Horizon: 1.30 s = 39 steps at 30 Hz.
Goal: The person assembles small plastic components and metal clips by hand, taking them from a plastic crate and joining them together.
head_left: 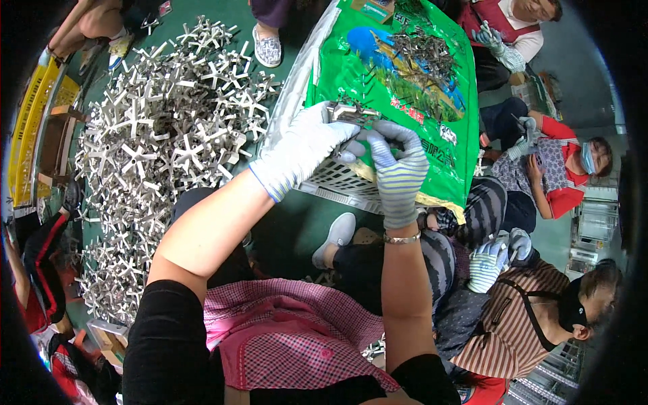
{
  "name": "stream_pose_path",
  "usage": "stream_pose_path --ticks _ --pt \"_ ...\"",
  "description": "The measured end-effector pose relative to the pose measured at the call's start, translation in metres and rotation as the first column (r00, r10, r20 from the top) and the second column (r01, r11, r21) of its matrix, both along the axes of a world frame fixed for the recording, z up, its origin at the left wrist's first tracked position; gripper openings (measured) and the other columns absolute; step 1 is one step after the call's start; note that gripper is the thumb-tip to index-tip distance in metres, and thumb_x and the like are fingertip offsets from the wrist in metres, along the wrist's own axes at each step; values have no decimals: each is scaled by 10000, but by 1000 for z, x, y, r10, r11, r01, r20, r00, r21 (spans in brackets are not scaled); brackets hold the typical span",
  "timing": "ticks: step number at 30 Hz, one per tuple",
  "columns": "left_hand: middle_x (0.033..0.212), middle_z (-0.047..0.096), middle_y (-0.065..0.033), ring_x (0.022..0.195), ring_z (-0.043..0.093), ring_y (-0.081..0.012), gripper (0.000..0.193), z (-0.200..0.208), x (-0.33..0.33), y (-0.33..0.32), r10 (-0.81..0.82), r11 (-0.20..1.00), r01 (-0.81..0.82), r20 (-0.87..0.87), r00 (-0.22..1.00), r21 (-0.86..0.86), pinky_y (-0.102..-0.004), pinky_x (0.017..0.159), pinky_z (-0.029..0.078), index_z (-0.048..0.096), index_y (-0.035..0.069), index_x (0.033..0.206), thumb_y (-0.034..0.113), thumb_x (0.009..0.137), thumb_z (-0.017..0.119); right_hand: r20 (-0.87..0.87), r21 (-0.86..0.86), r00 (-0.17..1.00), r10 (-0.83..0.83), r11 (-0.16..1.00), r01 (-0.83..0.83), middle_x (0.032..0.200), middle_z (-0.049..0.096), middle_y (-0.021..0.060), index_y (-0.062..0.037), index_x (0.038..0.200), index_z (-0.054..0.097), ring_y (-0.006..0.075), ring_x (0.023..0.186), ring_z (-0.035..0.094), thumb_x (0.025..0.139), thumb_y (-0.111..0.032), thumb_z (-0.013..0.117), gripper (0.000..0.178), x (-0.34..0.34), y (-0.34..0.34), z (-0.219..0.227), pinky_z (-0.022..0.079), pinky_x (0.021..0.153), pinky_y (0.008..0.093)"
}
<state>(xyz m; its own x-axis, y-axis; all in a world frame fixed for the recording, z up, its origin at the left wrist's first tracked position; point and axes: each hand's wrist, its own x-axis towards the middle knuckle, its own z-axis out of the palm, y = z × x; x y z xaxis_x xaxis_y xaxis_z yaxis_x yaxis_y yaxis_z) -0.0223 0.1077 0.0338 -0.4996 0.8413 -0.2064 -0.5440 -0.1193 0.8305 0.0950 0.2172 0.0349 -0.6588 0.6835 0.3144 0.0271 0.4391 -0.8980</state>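
Both my hands wear whitish-grey gloves and meet above a white plastic crate [344, 192] covered with a green printed sack [432, 135]. My left hand [304, 142] grips a small grey metal part [351, 113] between thumb and fingers. Close against its right end, my right hand [401, 165] has its fingers curled and pinched together. Whatever lies between those right fingers is hidden. On the sack, beyond my hands, lies a pile of small dark metal pieces [432, 57], with several loose ones scattered around it.
A large heap of star-shaped metal castings [155, 135] covers the floor at left. A small box [373, 9] rests on the sack's far edge. Co-workers sit close at right, one with striped gloves [489, 263]. A yellow crate [30, 121] stands far left.
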Motion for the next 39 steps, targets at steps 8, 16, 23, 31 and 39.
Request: stream_pose_path --ticks 8,16,23,31,39 --pt "937 630 -46 682 560 -70 335 18 20 16 -10 991 -23 -243 970 -133 -183 565 450 531 4 1184 147 881 541 -36 -140 997 71 987 -75 758 612 67 -10 964 557 122 599 602 850 -2 586 118 5 6 7 518 580 261" --pt "895 644 40 744 595 -42 351 14 46 22 36 993 -46 -94 995 -110 -197 563 492 573 136 1165 330 876 621 4 -138 999 -35 990 35 757 619 71 -27 882 581 141 692 579 779 -64 666 139 8 11 4 491 646 305" --pt "781 610 8 534 506 -44 301 17 43 33 -10 1000 12 -254 967 10 -178 441 412 577 4 1160 183 921 541 -206 -375 978 15 922 -93 734 607 36 -11 921 558 119 653 572 809 17 612 127 17 13 9 486 589 275" --pt "747 589 -15 514 512 -78 291 25 57 32 31 999 -24 -347 937 23 -205 435 407 555 -23 1129 148 895 530 -259 -277 963 -80 961 5 739 625 45 -26 830 590 104 666 555 766 -36 669 102 27 14 19 490 628 285" --pt "769 614 -2 605 573 -99 188 36 56 35 14 1000 -17 -148 989 -19 -231 468 460 593 80 1016 217 887 580 -162 -212 980 -114 974 79 788 657 117 -67 853 600 263 701 631 761 -159 690 159 24 19 16 507 672 373"
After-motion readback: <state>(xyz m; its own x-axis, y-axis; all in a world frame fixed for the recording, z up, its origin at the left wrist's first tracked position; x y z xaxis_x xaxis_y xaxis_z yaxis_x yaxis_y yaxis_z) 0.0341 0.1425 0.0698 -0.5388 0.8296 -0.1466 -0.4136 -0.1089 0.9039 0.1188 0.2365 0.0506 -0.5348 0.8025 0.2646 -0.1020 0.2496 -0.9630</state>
